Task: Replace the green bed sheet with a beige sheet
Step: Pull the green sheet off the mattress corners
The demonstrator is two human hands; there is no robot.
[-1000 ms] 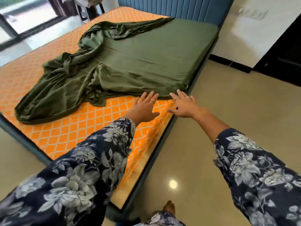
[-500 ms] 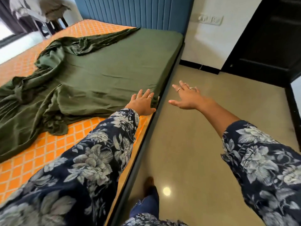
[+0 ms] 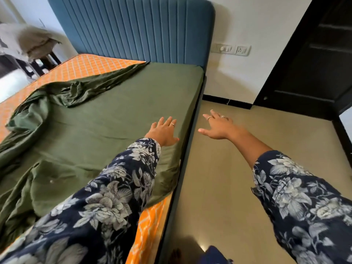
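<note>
**Head view: both hands spread wide at the bed's side edge**

Head camera looks down at the green sheet [image 3: 118, 119], lying flat toward 12 o'clock and bunched in folds from 9 to 7 o'clock, with the orange checked mattress [image 3: 85, 66] bare at 10 o'clock and again at 6 o'clock. The left hand [image 3: 163, 131] reaches over the sheet near the bed's edge, fingers straight and spread, gripping nothing; contact cannot be told. The right hand [image 3: 219, 126] hangs over the floor [image 3: 224, 187] at 1 o'clock, fingers splayed, empty. No writing is legible anywhere.
</note>
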